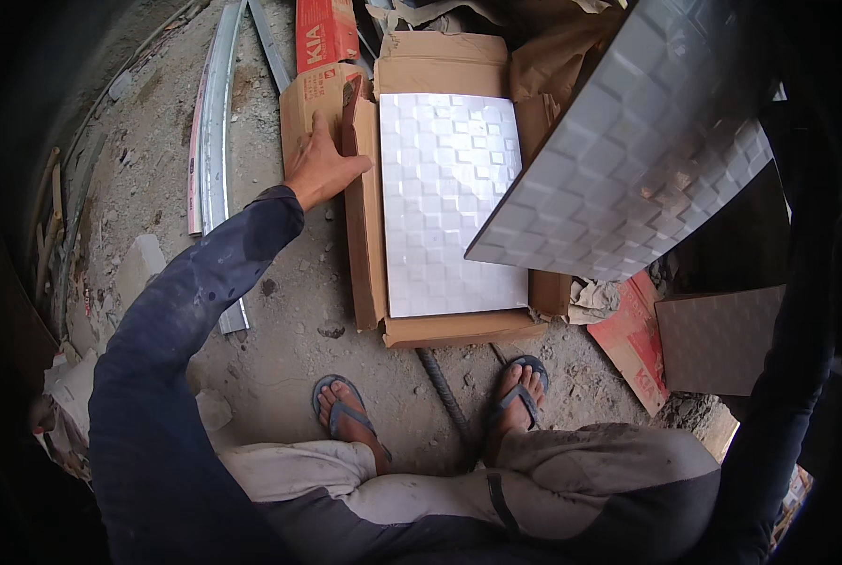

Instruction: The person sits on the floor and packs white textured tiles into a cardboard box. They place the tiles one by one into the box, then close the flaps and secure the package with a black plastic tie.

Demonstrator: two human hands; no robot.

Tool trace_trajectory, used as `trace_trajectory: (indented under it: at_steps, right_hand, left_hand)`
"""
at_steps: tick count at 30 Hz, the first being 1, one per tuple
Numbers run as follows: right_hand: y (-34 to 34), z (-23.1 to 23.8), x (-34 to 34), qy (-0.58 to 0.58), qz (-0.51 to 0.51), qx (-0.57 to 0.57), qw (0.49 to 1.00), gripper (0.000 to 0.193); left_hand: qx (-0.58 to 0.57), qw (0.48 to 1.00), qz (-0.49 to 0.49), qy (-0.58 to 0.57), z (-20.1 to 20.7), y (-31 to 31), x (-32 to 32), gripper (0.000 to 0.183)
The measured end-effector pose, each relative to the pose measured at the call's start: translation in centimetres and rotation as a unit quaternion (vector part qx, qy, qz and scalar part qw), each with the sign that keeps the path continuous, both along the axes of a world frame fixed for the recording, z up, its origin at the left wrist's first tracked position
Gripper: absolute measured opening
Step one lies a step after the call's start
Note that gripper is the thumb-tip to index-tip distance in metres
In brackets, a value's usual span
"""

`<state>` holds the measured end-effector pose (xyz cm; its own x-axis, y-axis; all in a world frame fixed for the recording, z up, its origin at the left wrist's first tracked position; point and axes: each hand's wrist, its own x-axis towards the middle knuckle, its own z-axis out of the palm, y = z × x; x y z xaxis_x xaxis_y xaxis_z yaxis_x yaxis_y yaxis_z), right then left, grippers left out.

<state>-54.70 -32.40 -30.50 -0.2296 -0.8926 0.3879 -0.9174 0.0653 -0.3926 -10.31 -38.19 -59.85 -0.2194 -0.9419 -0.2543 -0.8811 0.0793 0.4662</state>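
Left hand: the bare left hand (322,168) is at the far left side of the open brown cardboard carton (366,226), thumb stretched away from the fingers and pointing at the carton's side wall; whether it touches cannot be told.
Right hand: out of sight; a dark right sleeve (807,311) runs up the right edge, so I cannot tell whether that grip is spread or pinching.
Boxed tile: the glossy white rectangular tile with a raised block pattern (449,217) lies flat in the carton, just right of the left hand, which is nearer than any visible part of the right arm; its long axis runs away from the feet.
Raised tile: the grey-white embossed tile (619,160) is tilted at upper right, one corner overlapping the boxed tile in view; contact is unclear, and the frame cuts its top, leaving its long axis uncertain.
Tile finish: bright reflections on the boxed tile, duller shading on the raised one.
Beside the carton: red printed cardboard (633,334), lower right.
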Motion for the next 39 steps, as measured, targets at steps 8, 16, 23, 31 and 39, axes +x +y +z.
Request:
trace_trajectory:
  at_steps: [8,16,23,31,39]
  right_hand:
    - [-13.9,-12.3,13.1,-0.075,0.097,0.095,0.988,0.071]
    - [-16.6,-26.6,17.2,-0.063,0.084,0.227,0.968,0.069]
    - [-15.6,-33.5,17.6,-0.071,0.168,0.264,0.947,0.051]
    - [-11.7,-34.4,18.3,0.039,0.275,-0.049,0.959,0.031]
    - [9.7,-32.2,12.5,0.157,0.391,0.515,0.747,0.05]
  left_hand:
    - [0.303,0.894,0.12,0.309,-1.7,5.2,4.9,0.064]
    - [0.241,0.877,0.128,0.397,-2.0,7.5,1.6,0.088]
    - [0.217,0.896,0.126,0.366,-2.2,7.6,0.8,0.096]
    - [0.164,0.927,0.109,0.319,-3.6,7.8,0.2,0.095]
    - [0.133,0.948,0.086,0.277,-3.7,8.0,-0.5,0.097]
